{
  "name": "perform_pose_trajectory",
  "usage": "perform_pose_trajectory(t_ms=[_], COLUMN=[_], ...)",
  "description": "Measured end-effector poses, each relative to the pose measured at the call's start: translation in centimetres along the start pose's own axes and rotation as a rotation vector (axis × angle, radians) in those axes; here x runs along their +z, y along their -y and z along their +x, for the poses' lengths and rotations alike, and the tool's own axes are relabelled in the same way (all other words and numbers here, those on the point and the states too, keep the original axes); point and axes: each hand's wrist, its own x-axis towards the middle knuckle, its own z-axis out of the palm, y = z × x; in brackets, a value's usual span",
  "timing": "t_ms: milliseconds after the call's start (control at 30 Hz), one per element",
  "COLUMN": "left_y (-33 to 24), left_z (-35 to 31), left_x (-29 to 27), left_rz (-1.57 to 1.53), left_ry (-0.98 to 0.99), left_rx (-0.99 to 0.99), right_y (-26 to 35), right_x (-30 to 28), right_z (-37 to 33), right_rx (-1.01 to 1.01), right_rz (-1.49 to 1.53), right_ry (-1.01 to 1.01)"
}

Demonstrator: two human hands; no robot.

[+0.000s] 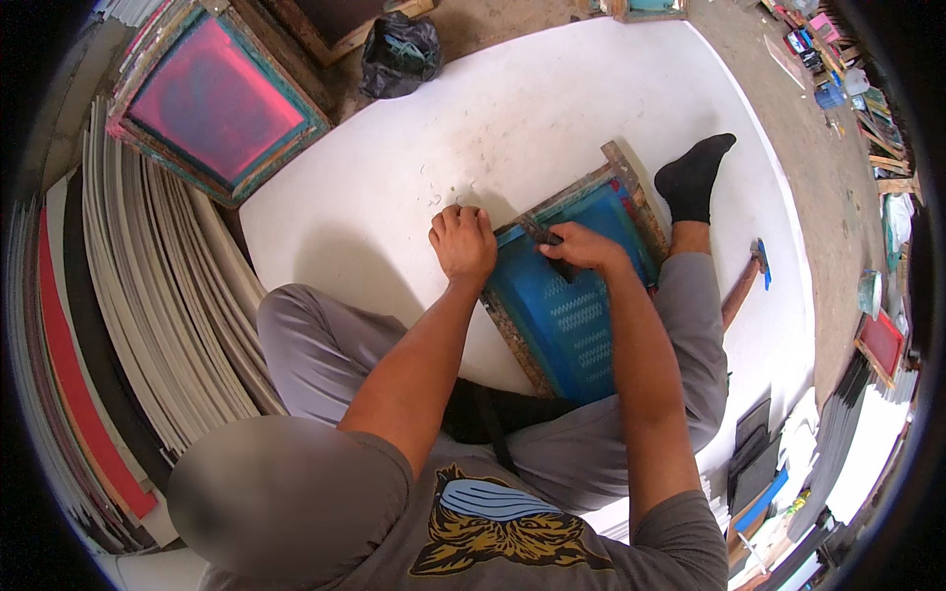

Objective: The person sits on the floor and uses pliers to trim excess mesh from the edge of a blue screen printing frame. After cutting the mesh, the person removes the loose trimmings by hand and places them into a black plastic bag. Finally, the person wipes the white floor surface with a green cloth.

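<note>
From afar, I judge this partway: beneath my right fingers [565, 232], gripping a dark tool [532, 229], lies the screen frame [516, 347], blue mesh [544, 330] still on, scraps [435, 201] beyond my curled left fingers [467, 216], whose hold I cannot tell.

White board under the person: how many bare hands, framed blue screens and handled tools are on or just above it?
Bare hands: 2 (left hand, right hand)
Framed blue screen: 1
Handled tools: 2 (dark tool in the right hand, wooden-handled tool lying farther right)
Total: 5
</note>
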Motion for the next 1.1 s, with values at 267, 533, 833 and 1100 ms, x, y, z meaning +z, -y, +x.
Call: perform_pose_trajectory(t_ms=[267, 533, 833, 1100], left_y=[0.1, 0.1, -0.1, 0.2], left_z=[0.0, -0.1, 0.0, 0.0], left_x=[0.2, 0.2, -0.1, -0.2], left_rz=[0.033, 0.02, -0.002, -0.051], left_ry=[0.024, 0.004, 0.009, -0.022], left_rx=[-0.035, -0.032, -0.024, -0.007], right_y=[-3.1, -2.5, -0.6, 1.9], right_x=[1.9, 5.0, 8.0, 9.2], right_z=[2.0, 0.7, 1.6, 0.6], right_rx=[0.068, 0.121, 0.229, 0.126], right_rz=[0.287, 0.721, 0.331, -0.089], right_ry=[0.007, -0.059, -0.423, -0.629])
